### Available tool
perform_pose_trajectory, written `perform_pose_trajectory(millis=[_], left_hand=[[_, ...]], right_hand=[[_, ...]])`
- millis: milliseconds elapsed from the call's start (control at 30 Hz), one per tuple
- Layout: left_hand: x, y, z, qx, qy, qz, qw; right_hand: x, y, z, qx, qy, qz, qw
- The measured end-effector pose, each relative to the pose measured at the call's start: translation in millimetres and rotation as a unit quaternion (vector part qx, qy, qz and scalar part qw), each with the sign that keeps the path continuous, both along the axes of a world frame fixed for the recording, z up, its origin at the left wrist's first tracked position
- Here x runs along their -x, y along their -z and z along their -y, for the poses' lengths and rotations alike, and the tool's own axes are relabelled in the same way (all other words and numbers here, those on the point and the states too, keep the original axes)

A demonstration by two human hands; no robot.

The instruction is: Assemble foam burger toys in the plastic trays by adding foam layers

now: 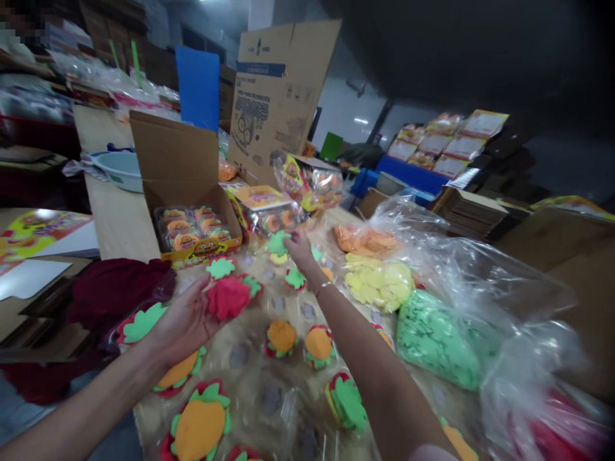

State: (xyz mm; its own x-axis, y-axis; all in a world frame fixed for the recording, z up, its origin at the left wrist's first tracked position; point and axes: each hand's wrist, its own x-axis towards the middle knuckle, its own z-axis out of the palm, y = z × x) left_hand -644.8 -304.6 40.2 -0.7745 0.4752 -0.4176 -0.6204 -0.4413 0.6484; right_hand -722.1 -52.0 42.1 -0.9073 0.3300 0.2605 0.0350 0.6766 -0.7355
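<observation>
L hand [189, 317] is part-curled, gripping a clump of red scalloped pcs [228, 298] above the L side of the worktop [240, 397]. R hand [300, 248] is reached fwd, fingers bunched at the edge of a green scalloped pc [278, 243], w/ a yellow pc [278, 258] just below; can't tell if it's pinching the green one. Orange-topped stacks [318, 342] w/ red & green frills sit around the middle & front L. To the R, back to front: orange pcs [368, 241], yellow pcs [379, 282] and a clear bag of green pcs [432, 339]. Back L, open display box [175, 150] holds packed toy burgers [192, 227]; big carton [281, 96] stands behind.
</observation>
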Motion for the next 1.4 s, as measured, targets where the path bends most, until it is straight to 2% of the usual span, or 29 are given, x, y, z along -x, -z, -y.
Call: perform_pose_trajectory(millis=[67,133,167,200,267,367,433,533,633,767,833,900,1067,1133,1200,1300,1333,1400], left_hand=[[-4,-6.0,-5,-0.024,0.017,0.035,0.999],[-10,-9.0,-11,-0.040,0.017,0.044,0.998],[-13,-9.3,-14,-0.047,0.016,0.041,0.998],[-16,-9.1,-17,-0.055,0.016,0.037,0.998],[-23,-9.1,-21,-0.066,0.014,0.037,0.997],[-32,-13.9,-27,-0.040,0.000,0.029,0.999],[-37,-19.0,-31,0.000,0.001,0.007,1.000],[-44,-21.7,-37,0.043,0.022,-0.011,0.999],[-48,-14.7,-42,0.047,0.035,-0.047,0.997],[-43,-3.5,-45,0.067,0.043,-0.111,0.991],[-37,-0.7,-46,0.073,0.052,-0.142,0.986],[-31,1.6,-48,0.084,0.055,-0.169,0.981],[-20,10.5,-52,0.128,0.052,-0.188,0.972],[-19,13.4,-48,0.143,0.054,-0.189,0.970],[-19,13.0,-40,0.169,0.047,-0.212,0.961],[-24,2.9,-19,0.225,0.004,-0.272,0.936],[-28,-2.6,-12,0.239,-0.012,-0.284,0.928],[-34,-13.7,3,0.260,-0.027,-0.291,0.921]], right_hand=[[-31,-8.9,14,0.139,-0.098,-0.010,0.985],[-66,-12.6,33,0.276,-0.224,-0.013,0.934],[-83,-13.1,42,0.306,-0.269,-0.016,0.913],[-99,-13.2,52,0.301,-0.292,-0.024,0.907],[-123,-13.1,67,0.226,-0.285,-0.052,0.930],[-141,-12.8,76,0.043,-0.209,-0.111,0.971],[-144,-10.3,72,-0.009,-0.171,-0.123,0.978],[-145,-1.2,61,0.054,-0.162,-0.083,0.982],[-145,9.2,53,0.144,-0.191,-0.063,0.969],[-140,14.2,50,0.293,-0.243,-0.020,0.924],[-135,12.6,50,0.333,-0.263,-0.005,0.905],[-130,10.3,52,0.328,-0.276,-0.016,0.903],[-125,11.0,59,0.260,-0.258,-0.032,0.930],[-123,14.4,55,0.231,-0.268,-0.027,0.935],[-115,17.8,43,0.251,-0.281,-0.008,0.927],[-85,20.7,16,0.340,-0.247,0.026,0.907],[-70,21.0,7,0.352,-0.217,0.032,0.910],[-36,21.4,-9,0.328,-0.142,0.038,0.933]])
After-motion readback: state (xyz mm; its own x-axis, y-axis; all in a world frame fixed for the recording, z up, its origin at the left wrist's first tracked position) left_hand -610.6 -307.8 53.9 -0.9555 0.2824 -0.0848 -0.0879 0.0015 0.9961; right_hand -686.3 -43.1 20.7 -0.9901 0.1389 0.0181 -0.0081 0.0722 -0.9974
